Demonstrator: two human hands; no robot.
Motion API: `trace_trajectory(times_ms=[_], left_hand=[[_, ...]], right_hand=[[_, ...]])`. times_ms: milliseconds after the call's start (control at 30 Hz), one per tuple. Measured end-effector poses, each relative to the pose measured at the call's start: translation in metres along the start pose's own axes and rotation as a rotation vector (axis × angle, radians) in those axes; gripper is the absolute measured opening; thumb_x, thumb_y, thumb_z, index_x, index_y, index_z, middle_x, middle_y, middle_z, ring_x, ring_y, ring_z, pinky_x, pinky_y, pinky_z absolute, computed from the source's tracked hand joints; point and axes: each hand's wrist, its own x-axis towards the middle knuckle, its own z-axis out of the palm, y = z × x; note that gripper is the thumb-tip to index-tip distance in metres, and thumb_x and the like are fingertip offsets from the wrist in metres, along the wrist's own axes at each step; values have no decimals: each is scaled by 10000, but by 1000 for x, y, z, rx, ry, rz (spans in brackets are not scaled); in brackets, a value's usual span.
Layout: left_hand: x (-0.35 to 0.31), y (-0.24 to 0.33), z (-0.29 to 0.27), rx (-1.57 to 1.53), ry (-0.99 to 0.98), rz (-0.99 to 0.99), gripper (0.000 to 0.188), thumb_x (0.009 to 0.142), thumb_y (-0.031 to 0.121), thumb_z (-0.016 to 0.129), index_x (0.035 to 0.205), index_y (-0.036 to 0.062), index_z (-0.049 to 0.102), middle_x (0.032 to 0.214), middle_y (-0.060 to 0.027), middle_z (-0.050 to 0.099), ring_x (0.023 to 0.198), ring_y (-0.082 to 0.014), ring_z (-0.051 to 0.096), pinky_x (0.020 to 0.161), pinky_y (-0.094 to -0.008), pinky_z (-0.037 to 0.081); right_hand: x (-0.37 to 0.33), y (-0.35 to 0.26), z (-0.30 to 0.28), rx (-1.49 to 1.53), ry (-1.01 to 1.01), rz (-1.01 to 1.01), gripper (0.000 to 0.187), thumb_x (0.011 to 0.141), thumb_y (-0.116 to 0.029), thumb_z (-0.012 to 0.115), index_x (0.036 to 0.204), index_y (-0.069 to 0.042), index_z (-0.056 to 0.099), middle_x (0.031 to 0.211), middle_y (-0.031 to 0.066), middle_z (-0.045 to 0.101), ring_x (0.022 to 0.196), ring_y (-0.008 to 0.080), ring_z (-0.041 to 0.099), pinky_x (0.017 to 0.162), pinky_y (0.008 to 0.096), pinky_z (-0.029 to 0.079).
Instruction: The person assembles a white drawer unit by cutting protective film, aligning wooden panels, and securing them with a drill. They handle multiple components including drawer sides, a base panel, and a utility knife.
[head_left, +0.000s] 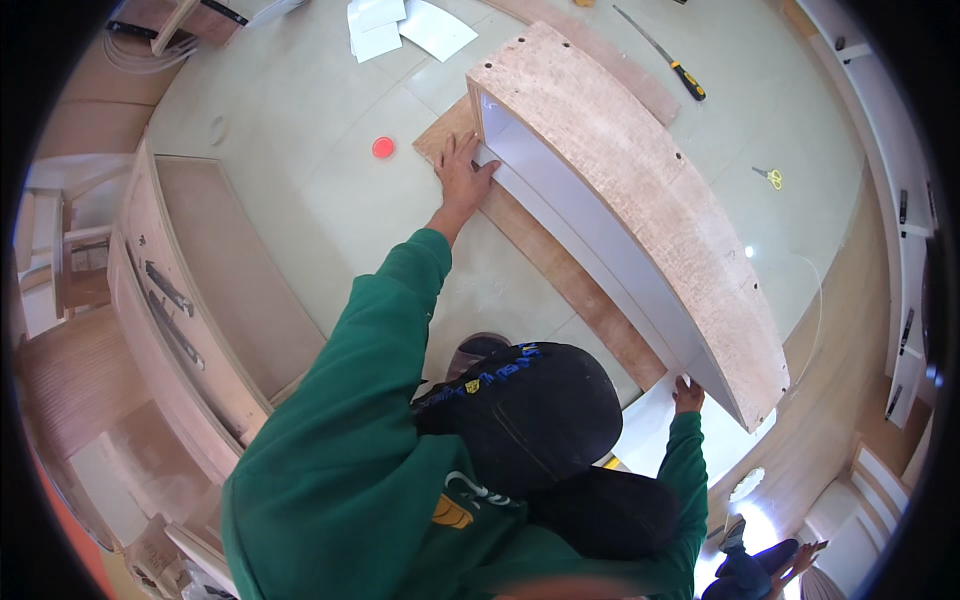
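A long wooden box [640, 150] with a pale plywood side and a white inside stands on the floor in front of me, slanting from upper left to lower right. My left hand [463, 175] rests at its left end, fingers spread over the near edge and the thumb apart. At the right end, my right hand [688, 395] touches the near inner corner, its fingers a little bent and apart. A white board strip [590, 245] runs along the box's near side between my hands. Under it lies a brown plywood strip [560, 260].
A red round lid [383, 148] lies left of the box. Beyond it are a file with a yellow-black handle [690, 82] and yellow scissors [773, 179]. White sheets [435, 30] lie at the far side. A wooden drawer unit [200, 290] stands left; another person [755, 565] is lower right.
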Motion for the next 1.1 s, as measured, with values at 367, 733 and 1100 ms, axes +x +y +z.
trace_trajectory(times_ms=[367,733,1100], left_hand=[[4,9,-11,125,-122,1,796,752,335,785,1413,60,438,1515,-173,347,1438,-423,180,1134,-586,98],[0,-8,-4,-5,-30,27,758,759,329,771,1402,70,465,1512,-168,354,1444,-428,146,1141,-583,34],[-1,-7,-1,-106,22,-1,776,744,376,782,1394,79,480,1502,-194,357,1448,-406,159,1145,-576,48]], right_hand=[[23,-1,-25,109,16,239,660,851,-375,728,1390,-123,443,1371,74,527,1236,314,523,941,574,415],[27,6,-12,97,129,196,577,831,-265,759,1327,-118,505,1271,79,599,1212,281,557,848,508,472],[21,2,-12,62,192,175,542,826,-220,764,1293,-104,513,1222,77,631,1162,265,597,793,481,495]])
